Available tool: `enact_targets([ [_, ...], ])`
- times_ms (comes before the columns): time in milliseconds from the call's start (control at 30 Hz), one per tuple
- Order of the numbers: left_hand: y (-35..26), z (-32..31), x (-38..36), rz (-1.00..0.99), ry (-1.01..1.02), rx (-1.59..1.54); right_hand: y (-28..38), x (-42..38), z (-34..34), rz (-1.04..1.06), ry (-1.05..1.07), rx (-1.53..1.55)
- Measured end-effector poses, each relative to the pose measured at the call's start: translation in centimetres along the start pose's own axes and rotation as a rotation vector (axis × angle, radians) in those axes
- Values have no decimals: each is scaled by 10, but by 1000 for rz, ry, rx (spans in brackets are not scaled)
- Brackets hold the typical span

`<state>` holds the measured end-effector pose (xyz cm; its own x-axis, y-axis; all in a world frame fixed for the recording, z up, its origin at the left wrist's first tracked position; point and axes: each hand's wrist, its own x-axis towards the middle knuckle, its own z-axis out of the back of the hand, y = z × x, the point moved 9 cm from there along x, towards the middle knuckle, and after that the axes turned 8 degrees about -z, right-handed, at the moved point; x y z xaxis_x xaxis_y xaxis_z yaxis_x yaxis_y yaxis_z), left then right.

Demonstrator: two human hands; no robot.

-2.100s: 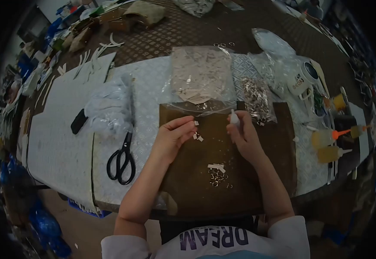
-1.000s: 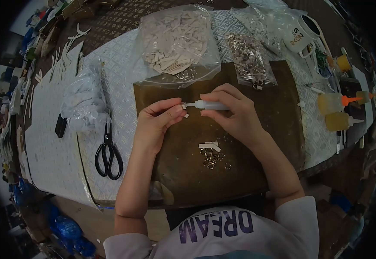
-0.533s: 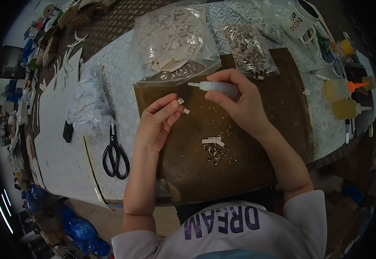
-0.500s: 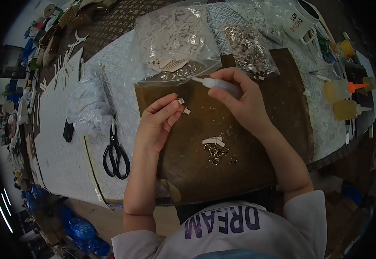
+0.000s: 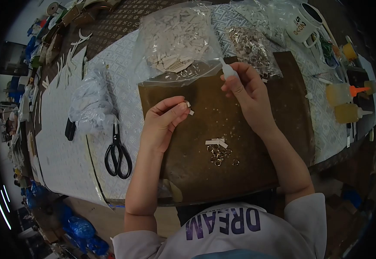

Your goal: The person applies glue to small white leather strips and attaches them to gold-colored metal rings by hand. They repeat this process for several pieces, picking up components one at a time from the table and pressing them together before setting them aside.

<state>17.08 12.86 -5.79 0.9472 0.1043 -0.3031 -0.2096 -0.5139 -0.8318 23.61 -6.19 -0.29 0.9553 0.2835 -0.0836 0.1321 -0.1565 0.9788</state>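
Observation:
Between the thumb and fingers of my left hand [image 5: 164,118] is a small white strip [image 5: 191,113], bent or folded at the fingertips. My right hand [image 5: 253,95] is closed around a small white glue bottle [image 5: 228,71], its thin nozzle pointing away from me. The two hands are apart above a brown mat [image 5: 188,172]. Nearer my body on that mat lie a few loose white strips [image 5: 216,142] and a little pile of gold-coloured metal rings [image 5: 218,155]. Fingers hide most of the held strip and part of the bottle.
Beyond the mat lie a clear bag of white strips [image 5: 175,39] and a bag of shiny metal pieces [image 5: 253,45]. Black-handled scissors [image 5: 119,159] and a crumpled plastic bag [image 5: 92,101] are at left. Bottles of yellowish liquid [image 5: 339,95] and a white mug [image 5: 301,23] stand right.
My right hand has drawn back to the right, and the bottle's nozzle has swung from pointing at my left hand to pointing away. My left hand still holds the strip.

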Motion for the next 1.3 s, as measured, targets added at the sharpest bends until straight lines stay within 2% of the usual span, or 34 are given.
enact_targets([
  [433, -1, 0, 2, -19, 12, -43, -5, -1, -5, -36, 55, -16],
  [533, 0, 1, 2, -15, 14, -47, -4, -1, -9, -1, 98, -124],
  [733, -4, 1, 1, -49, -20, -76, 17, -8, -22, 197, 112, -408],
  [933, -4, 4, 1, -50, -43, -76, 14, -11, -27, 164, 148, -466],
  [1300, -1, 3, 1, -52, -24, -28, 18, -14, -29, 266, 107, -590],
])
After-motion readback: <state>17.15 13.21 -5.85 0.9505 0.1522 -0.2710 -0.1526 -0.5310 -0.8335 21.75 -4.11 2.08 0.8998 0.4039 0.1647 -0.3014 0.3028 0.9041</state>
